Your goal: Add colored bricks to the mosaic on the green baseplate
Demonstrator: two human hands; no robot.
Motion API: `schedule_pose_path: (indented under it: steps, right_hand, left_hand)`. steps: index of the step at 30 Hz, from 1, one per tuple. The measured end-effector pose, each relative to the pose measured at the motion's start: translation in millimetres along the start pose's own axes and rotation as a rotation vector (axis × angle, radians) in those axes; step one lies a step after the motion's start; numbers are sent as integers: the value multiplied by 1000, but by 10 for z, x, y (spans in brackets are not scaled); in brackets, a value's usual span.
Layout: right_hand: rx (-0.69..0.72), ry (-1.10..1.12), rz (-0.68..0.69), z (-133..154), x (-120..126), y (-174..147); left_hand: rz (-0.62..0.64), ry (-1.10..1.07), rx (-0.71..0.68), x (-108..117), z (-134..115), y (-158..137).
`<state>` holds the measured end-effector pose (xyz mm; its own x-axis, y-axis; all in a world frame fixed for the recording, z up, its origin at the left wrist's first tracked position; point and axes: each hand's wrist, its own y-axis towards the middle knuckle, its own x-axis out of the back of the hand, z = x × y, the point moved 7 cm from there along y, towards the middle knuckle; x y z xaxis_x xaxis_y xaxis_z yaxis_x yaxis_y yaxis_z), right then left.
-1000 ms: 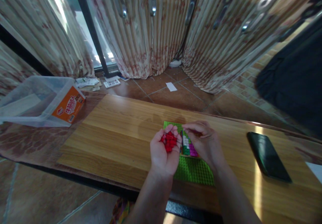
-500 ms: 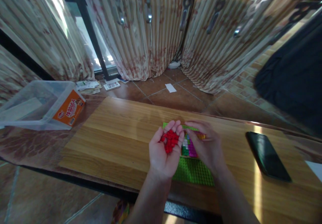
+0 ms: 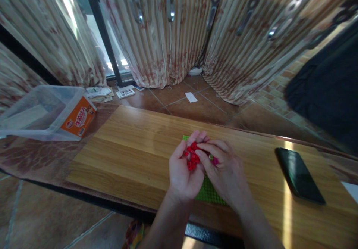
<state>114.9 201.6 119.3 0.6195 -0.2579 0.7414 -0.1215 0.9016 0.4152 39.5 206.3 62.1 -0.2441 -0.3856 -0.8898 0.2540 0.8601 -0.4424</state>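
My left hand [image 3: 184, 178] is cupped palm up, cradling a small heap of red toy bricks [image 3: 192, 164]. Over that palm, my right hand [image 3: 228, 168] has its thumb and index finger close together on the bricks, pinching at a red one; the fingertips partly cover it. Beneath both hands lies a green studded baseplate [image 3: 208, 193], mostly hidden. A little of the magenta brickwork [image 3: 215, 161] on the plate shows between the hands.
A wooden board [image 3: 125, 148] lies under everything. A black phone [image 3: 300, 176] rests on it at the right. To the left stands a clear plastic bin [image 3: 53, 129] with an orange label. Papers [image 3: 99, 92] lie beyond the bin, and striped curtains [image 3: 184, 36] hang behind.
My right hand has moved left from above the baseplate to the red bricks in my left palm. It now hides most of the coloured brickwork. The view has shifted slightly.
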Motion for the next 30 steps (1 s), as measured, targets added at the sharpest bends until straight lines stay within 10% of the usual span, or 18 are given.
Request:
schedule_pose_path:
  steps: [16, 30]
  right_hand:
    - [-313, 254, -196, -603, 336, -33]
    - [15, -38, -73, -464, 66, -3]
  left_hand:
    - [-252, -95, -94, 278, -89, 92]
    - [-271, -54, -35, 297, -32, 103]
